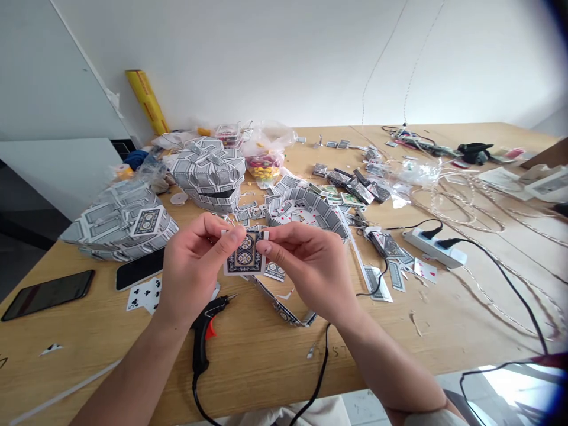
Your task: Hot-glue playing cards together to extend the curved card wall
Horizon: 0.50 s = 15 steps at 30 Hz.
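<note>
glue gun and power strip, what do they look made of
Glue gun: probably matte black plastic, with a red plastic-looking trigger and a slim, likely metal tip.
Power strip: seemingly hard white plastic, judging by its smooth, pale, moulded-looking casing; the exact kind can't be told.

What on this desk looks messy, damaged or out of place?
Small torn card scraps lie loose, including the white one with a black mark at the front left. The black glue gun with a red trigger lies on its side, its metal tip unprotected above the bare wooden tabletop.
</note>
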Tool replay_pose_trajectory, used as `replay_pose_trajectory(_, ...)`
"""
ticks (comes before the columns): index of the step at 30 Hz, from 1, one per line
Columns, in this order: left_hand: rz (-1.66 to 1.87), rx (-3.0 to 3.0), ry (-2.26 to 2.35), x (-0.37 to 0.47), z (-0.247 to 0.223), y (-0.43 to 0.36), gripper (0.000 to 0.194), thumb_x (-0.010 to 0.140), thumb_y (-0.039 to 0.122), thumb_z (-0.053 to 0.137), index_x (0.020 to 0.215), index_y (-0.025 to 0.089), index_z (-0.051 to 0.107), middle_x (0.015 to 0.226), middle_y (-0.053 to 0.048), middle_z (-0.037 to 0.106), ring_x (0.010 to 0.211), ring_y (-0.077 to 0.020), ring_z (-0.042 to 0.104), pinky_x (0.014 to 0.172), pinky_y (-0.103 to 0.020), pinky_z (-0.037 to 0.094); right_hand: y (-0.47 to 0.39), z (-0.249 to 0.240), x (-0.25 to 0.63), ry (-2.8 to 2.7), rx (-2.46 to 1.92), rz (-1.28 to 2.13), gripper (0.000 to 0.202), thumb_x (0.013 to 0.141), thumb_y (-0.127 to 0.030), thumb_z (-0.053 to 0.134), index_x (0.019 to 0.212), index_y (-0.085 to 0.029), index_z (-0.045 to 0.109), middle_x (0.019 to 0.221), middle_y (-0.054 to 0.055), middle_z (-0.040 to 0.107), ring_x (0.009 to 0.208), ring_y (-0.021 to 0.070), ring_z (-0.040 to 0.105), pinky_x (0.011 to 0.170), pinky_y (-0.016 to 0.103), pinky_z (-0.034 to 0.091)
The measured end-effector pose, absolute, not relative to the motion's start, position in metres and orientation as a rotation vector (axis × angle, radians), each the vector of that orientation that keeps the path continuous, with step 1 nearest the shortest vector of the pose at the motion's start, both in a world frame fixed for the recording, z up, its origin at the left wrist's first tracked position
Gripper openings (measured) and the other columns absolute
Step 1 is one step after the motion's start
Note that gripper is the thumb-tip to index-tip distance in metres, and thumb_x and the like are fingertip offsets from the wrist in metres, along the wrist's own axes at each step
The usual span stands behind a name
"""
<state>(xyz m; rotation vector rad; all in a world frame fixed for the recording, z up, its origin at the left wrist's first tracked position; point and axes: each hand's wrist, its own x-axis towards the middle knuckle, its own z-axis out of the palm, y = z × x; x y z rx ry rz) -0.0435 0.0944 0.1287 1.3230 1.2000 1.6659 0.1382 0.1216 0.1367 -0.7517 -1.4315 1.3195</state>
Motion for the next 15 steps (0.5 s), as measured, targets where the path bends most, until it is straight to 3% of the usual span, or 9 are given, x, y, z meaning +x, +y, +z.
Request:
replay_pose_trajectory(5, 1.7, 1.417, 1.23, -0.042, 0.132, 0.092, 0.026, 0.091, 0.037, 0.083, 0.078, 0.022, 0.066, 0.079, 0.001, 0.064, 0.07, -0.0123, 0.057, 0.064, -0.026, 0.05, 0.119, 0.135, 0.14, -1.503, -0.771, 1.212, 0.011, 0.093, -0.032, 0.082, 0.092, -0.021, 0.08, 0.086, 0.002, 0.079, 0.079, 0.0151, 0.073, 0.075, 0.029, 0.061)
replay_pose_trajectory(10, 1.556, 1.693, 1.315, -0.046, 0.14, 0.09, 0.012, 0.098, 0.032, 0.075, 0.09, 0.023, 0.075, 0.077, 0.002, 0.066, 0.065, -0.0107, 0.056, 0.058, -0.024, 0.046, 0.119, 0.136, 0.14, -1.53, -0.744, 1.194, 0.012, 0.094, -0.031, 0.08, 0.093, -0.02, 0.078, 0.085, 0.002, 0.077, 0.077, 0.0145, 0.07, 0.07, 0.028, 0.058)
replay_pose_trajectory(15, 1.508, 1.834, 1.346, -0.045, 0.142, 0.086, 0.012, 0.101, 0.028, 0.072, 0.09, 0.023, 0.074, 0.077, 0.002, 0.068, 0.067, -0.0107, 0.06, 0.06, -0.023, 0.048, 0.119, 0.138, 0.14, -1.602, -0.761, 1.102, 0.013, 0.096, -0.032, 0.078, 0.092, -0.02, 0.076, 0.082, 0.001, 0.075, 0.074, 0.0138, 0.068, 0.068, 0.028, 0.057)
